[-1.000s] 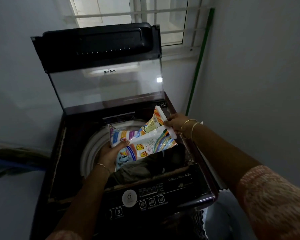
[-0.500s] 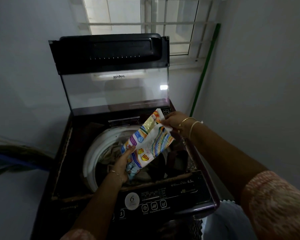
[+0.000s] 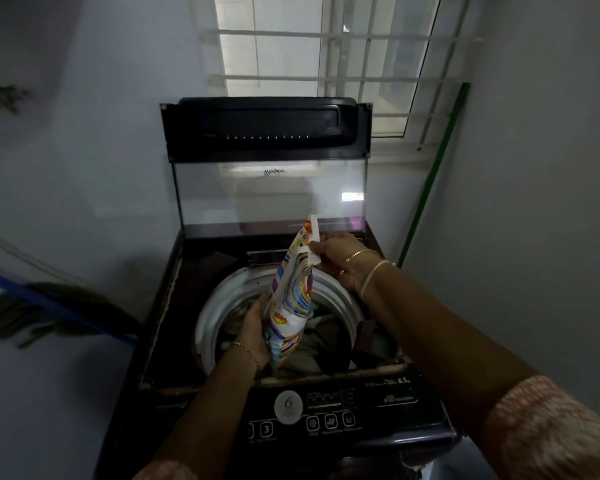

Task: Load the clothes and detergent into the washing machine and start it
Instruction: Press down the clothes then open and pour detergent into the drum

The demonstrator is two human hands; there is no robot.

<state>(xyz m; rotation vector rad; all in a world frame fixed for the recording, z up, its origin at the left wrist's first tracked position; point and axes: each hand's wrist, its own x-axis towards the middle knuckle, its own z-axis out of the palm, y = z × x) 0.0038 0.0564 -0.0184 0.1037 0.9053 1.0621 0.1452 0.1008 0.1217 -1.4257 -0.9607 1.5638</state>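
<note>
Clothes [image 3: 321, 336] already lie in the drum of the open washing machine [image 3: 174, 341], and both hands, the left hand [image 3: 253, 327] gripping low and the right hand [image 3: 340, 256] pinching the top, hold the detergent pouch [image 3: 291, 299] upended over them, so dosing seems underway while closing the lid [image 3: 267, 161] and starting remain.

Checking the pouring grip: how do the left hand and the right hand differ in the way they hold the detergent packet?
The left hand grips the lower end of the detergent packet, down in the drum opening; the right hand pinches its top edge, higher and nearer the open lid. The left wrist wears a thin chain, the right wrist bangles. Both hold the same packet above the clothes.
</note>
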